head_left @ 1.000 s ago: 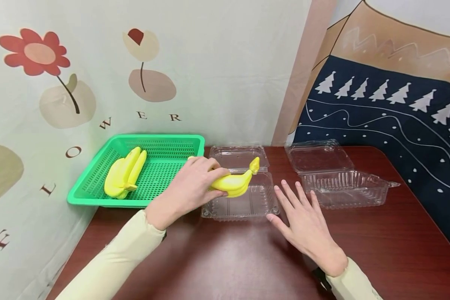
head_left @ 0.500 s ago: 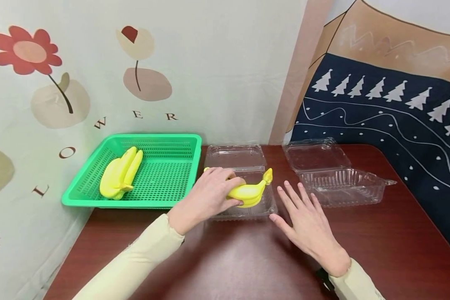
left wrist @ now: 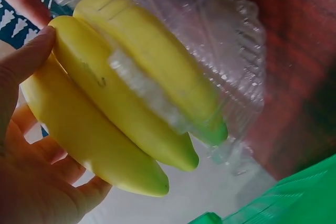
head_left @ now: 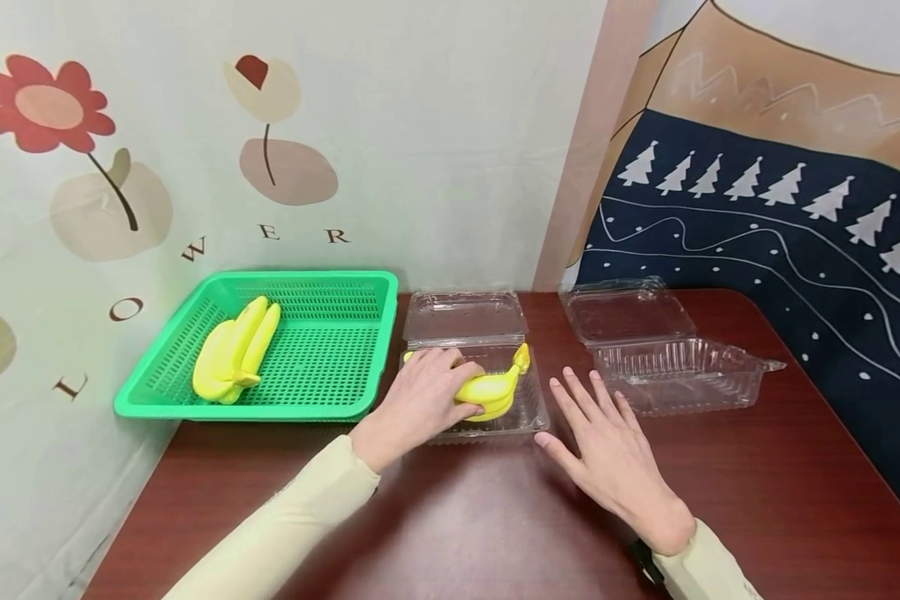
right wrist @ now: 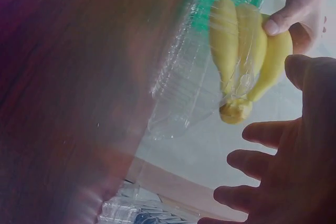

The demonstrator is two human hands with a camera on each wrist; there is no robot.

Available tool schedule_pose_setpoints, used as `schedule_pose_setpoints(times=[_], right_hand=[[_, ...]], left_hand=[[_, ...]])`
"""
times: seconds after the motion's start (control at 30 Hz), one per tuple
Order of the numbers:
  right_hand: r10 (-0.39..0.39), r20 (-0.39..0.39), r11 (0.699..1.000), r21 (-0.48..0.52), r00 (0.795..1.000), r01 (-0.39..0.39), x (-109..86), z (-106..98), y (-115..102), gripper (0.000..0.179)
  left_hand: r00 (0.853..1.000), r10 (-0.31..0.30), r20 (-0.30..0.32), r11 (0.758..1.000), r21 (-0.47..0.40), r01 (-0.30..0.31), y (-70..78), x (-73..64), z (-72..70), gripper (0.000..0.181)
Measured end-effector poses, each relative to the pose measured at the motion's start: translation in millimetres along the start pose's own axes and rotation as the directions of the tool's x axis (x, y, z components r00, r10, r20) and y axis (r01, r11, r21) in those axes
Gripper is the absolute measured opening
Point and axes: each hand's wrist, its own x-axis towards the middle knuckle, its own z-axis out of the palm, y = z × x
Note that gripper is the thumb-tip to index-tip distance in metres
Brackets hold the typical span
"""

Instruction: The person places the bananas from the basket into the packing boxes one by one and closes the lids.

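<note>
My left hand (head_left: 427, 396) grips a bunch of yellow bananas (head_left: 491, 393) from above, thumb on the near side. The bunch sits low within the near clear plastic clamshell container (head_left: 528, 412), its stem pointing right. In the left wrist view three bananas (left wrist: 100, 114) with green tips show, partly behind the clear wall. My right hand (head_left: 607, 450) is spread with straight fingers just right of that container and holds nothing. From the right wrist view the stem (right wrist: 235, 111) faces the right fingers, apart from them.
A green basket (head_left: 247, 410) stands at the left with another banana bunch (head_left: 232, 350) in it. A second clear clamshell container (head_left: 682, 379) lies lid-back at the right. A patterned cloth wall (head_left: 450, 150) rises behind the table (head_left: 465, 525).
My left hand has carried the banana bunch right and down from over the container into it. My right hand has stayed nearly in place with fingers spread. The head view has shifted slightly.
</note>
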Motion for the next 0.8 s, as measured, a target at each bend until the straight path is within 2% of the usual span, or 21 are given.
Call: schedule_pose_setpoints(times=[0.33,0.8], right_hand=[[-0.004,0.005,1.0,0.0,1.0,0.004,2.2,2,-1,0.077],[-0.015,0.046,1.0,0.013,0.999,0.014,9.3,9,-2,0.077]], left_hand=[[0.999,-0.041,0.023,0.999,-0.021,0.042,-1.8,-2.1,15.0,0.043],[0.998,-0.062,0.03,0.997,-0.039,0.063,-2.5,-2.8,26.4,0.043]])
